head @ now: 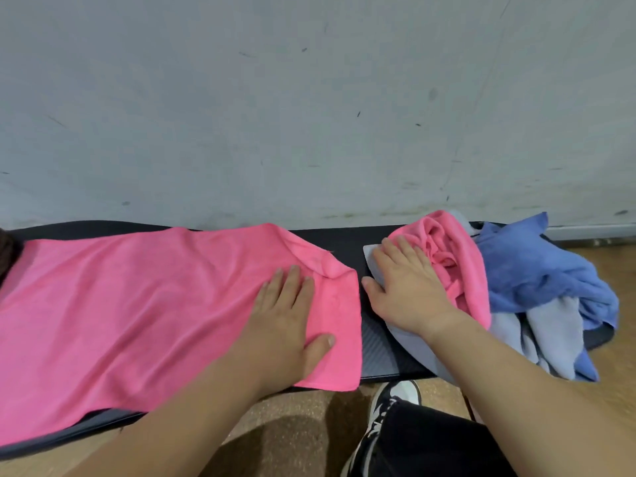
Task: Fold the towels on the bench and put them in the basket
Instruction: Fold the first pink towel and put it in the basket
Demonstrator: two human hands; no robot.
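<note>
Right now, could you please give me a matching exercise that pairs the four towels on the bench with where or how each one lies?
Things:
1. spread pink towel
2. bunched pink towel
3. dark blue towel
4. pale grey towel

States:
A. crumpled at the far right end of the bench
B. partly under the right hand, drooping over the front edge
C. laid out flat under the left hand
D. heaped against the right hand

Pairs: 1-C, 2-D, 3-A, 4-B
</note>
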